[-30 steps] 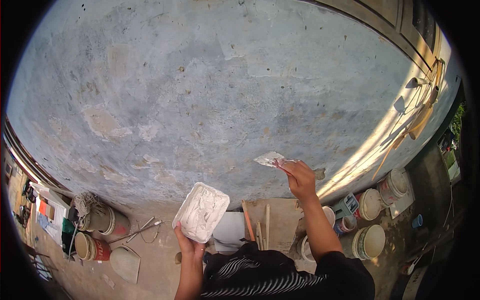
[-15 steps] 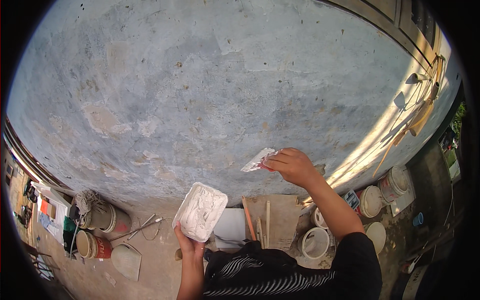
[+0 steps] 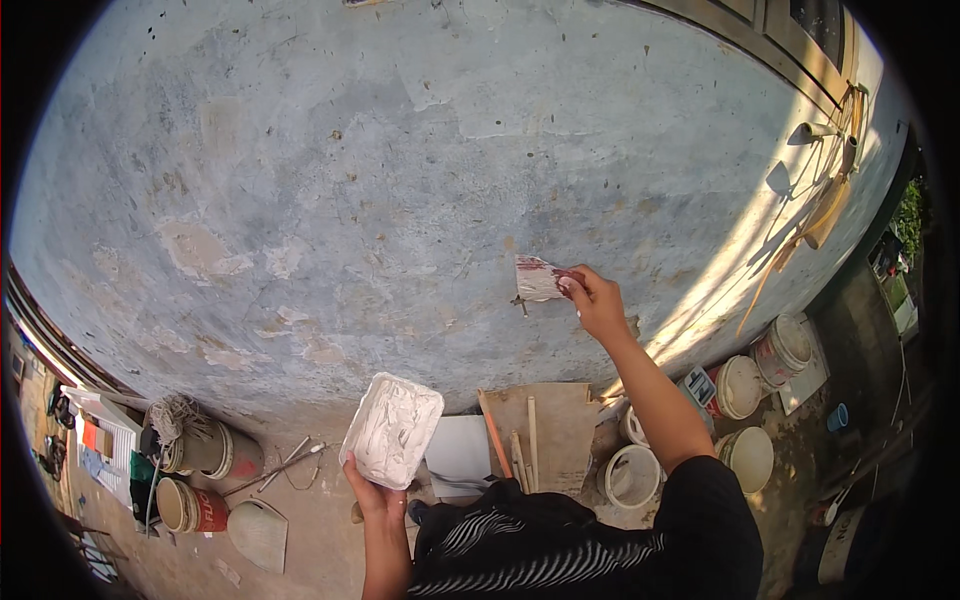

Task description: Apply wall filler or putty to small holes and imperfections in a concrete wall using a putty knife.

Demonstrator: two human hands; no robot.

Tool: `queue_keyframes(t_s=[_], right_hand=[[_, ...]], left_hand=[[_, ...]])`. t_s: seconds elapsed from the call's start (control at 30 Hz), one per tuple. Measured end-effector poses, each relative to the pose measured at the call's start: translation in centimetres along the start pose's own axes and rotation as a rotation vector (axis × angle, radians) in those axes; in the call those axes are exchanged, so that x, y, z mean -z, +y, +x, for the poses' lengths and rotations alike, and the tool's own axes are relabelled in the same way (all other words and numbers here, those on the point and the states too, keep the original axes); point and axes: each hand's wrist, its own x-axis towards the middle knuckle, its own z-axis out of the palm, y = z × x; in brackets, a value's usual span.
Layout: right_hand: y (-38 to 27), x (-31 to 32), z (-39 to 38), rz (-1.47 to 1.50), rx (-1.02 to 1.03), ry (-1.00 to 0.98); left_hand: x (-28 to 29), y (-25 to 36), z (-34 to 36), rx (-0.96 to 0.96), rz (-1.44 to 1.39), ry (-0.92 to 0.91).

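Note:
My left hand (image 3: 375,487) grips the lower end of a white rectangular tub (image 3: 346,440), its fingers under and beside it. Thick off-white putty (image 3: 392,430) with knife marks covers its inside. Out in front and to the right, my right hand (image 3: 598,303) is closed on the red handle of a putty knife (image 3: 540,279), whose wide blade is smeared with putty. The blade points left and lies at or very near the blue-grey wall (image 3: 400,200); I cannot tell if it touches. A small dark mark shows just below the blade.
Buckets (image 3: 632,476) stand along the wall at right, and more buckets (image 3: 190,503) at left beside a mop head (image 3: 177,418). Wooden sticks (image 3: 533,440) and a grey sheet (image 3: 458,450) lie near my feet. Pipes and a hanging strap (image 3: 828,213) are at far right.
My right hand has moved up with the putty knife, and the blade has turned from slanting down-left to nearly level. The tub stays in my left hand, shifted slightly.

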Motion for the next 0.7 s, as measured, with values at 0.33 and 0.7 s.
queue_keyframes(t_s=[0.33, 0.7], right_hand=[[3.4, -5.6, -5.0, 0.739, -0.366, 0.482], [1.4, -3.2, -3.8, 0.327, -0.002, 0.287]], left_hand=[[-0.4, -0.8, 0.2, 0.056, 0.017, -0.024], [-2.1, -3.0, 1.3, 0.143, 0.024, -0.031]])
